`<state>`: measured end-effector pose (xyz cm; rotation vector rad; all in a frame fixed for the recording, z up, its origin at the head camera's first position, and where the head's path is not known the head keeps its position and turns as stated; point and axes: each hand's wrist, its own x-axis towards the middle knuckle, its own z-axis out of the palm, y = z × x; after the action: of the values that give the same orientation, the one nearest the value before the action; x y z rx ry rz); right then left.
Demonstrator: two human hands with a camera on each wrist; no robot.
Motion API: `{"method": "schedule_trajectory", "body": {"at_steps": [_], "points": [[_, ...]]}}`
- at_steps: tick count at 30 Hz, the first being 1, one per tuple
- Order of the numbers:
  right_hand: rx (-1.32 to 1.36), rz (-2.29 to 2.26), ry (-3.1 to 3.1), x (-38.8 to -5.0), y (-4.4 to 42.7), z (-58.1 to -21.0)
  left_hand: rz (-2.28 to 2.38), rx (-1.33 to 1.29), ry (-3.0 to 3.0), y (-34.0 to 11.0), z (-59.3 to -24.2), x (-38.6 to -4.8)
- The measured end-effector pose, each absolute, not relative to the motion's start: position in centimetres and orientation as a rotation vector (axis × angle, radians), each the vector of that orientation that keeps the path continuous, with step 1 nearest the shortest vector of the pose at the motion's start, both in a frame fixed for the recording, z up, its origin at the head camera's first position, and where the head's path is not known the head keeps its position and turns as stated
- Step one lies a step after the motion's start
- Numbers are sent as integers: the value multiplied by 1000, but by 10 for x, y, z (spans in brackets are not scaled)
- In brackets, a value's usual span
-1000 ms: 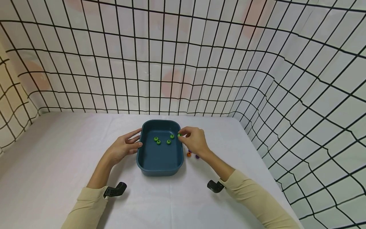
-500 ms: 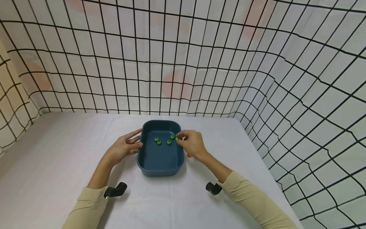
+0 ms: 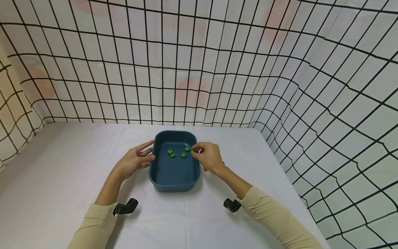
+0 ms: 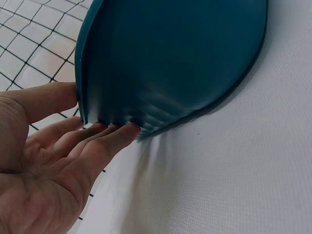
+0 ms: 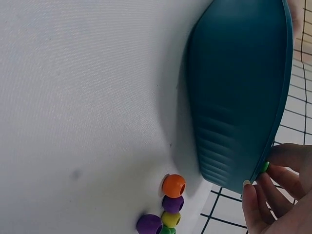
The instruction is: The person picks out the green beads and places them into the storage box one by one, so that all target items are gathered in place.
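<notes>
A blue tray (image 3: 174, 188) holds several green beads (image 3: 183, 155) on its floor. Along its left wall rests my left hand (image 3: 132, 162), fingers mostly straight; in the left wrist view the fingertips of this hand (image 4: 63, 151) touch the wall from outside. My right hand (image 3: 209, 157) is at the right rim, pinching a green bead (image 3: 193, 151) between thumb and fingers. In the right wrist view that green bead (image 5: 264, 167) is partly hidden by the right hand (image 5: 280, 195) at the tray's edge.
On the white cloth right of the tray lie an orange bead (image 5: 174, 185), purple beads (image 5: 149, 224), a yellow bead (image 5: 171, 219) and a green bead (image 5: 168, 230), mostly hidden by the right hand in the head view. Black netting (image 3: 177, 72) stands around the table.
My right hand has shifted slightly left and toward me with its green bead, over the tray's rim, covering more of the beads on the cloth. My left hand has stayed in place.
</notes>
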<state>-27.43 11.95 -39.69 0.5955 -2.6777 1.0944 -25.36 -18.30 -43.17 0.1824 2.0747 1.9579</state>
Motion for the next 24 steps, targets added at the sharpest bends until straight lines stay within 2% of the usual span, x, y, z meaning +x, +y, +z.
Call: {"method": "schedule_trajectory", "body": {"at_steps": [24], "points": [[578, 1078, -2699, -275, 120, -398, 1961, 181, 2085, -182, -433, -254]]}}
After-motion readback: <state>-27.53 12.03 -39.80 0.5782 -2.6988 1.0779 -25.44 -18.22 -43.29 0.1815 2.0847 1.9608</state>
